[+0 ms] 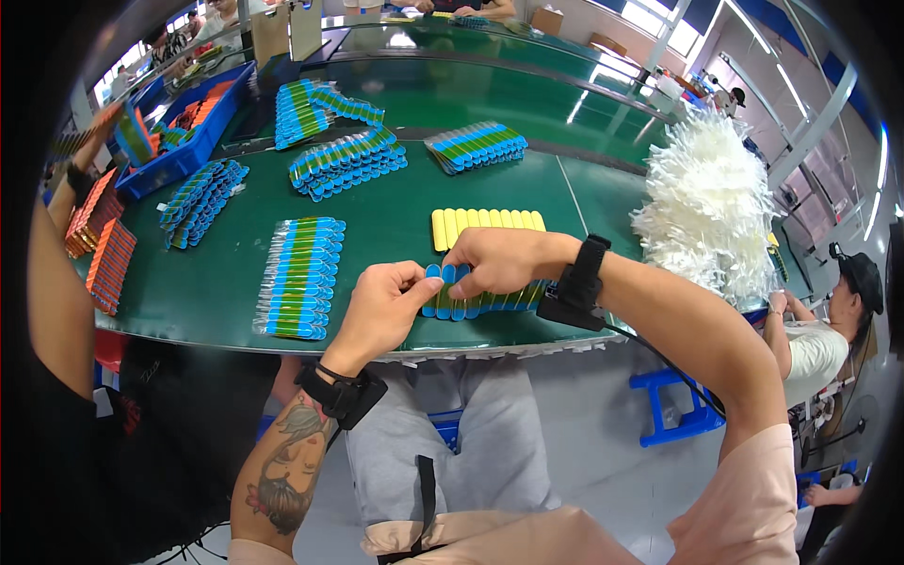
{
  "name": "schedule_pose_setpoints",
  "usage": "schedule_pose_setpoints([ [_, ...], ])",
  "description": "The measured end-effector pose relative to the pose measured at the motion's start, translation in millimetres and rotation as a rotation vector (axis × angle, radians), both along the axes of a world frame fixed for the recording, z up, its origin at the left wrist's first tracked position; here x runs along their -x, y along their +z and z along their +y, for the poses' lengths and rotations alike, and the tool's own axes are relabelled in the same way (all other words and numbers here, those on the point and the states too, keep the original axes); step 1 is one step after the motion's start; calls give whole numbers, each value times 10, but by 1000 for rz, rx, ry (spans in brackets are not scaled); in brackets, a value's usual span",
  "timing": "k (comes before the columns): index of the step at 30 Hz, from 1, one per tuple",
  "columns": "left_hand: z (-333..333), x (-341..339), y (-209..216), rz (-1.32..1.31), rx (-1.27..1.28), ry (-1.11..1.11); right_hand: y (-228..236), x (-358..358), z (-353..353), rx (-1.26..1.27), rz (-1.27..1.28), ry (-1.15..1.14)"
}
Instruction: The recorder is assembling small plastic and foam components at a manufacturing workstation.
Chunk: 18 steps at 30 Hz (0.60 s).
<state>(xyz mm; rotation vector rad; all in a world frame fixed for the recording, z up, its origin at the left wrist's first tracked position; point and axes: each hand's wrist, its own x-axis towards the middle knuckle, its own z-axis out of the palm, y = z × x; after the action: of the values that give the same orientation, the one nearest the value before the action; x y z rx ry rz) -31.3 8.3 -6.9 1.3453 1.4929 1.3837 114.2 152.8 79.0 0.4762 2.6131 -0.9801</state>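
Note:
In front of me lies a row of flat, round-ended blue strips with a green band [480, 303], side by side near the table's front edge. My left hand [379, 306] is closed, thumb and forefinger pinching at the row's left end. My right hand [504, 259] reaches over the row from the right, its fingers closed on the strips near that same end and hiding part of them. Just beyond it rests a row of yellow round-ended strips [466, 224]. To the left of my hands is a stack of blue and green strips in clear wrapping [301, 278].
More wrapped strip stacks [348, 160] lie farther back on the green table [565, 198]. A blue crate [193, 155] and orange strip bundles [111, 264] are at left, near another person's arm. At right rises a heap of white, thin pieces [706, 198]; a person [819, 330] sits beyond.

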Motion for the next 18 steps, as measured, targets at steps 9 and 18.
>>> schedule_pose_setpoints([
  [9,-23,23,10,2,23,31,44,-17,42,-125,-149,-83],
  [18,-42,-3,28,39,24,81,66,-208,35,-125,-220,-145],
])
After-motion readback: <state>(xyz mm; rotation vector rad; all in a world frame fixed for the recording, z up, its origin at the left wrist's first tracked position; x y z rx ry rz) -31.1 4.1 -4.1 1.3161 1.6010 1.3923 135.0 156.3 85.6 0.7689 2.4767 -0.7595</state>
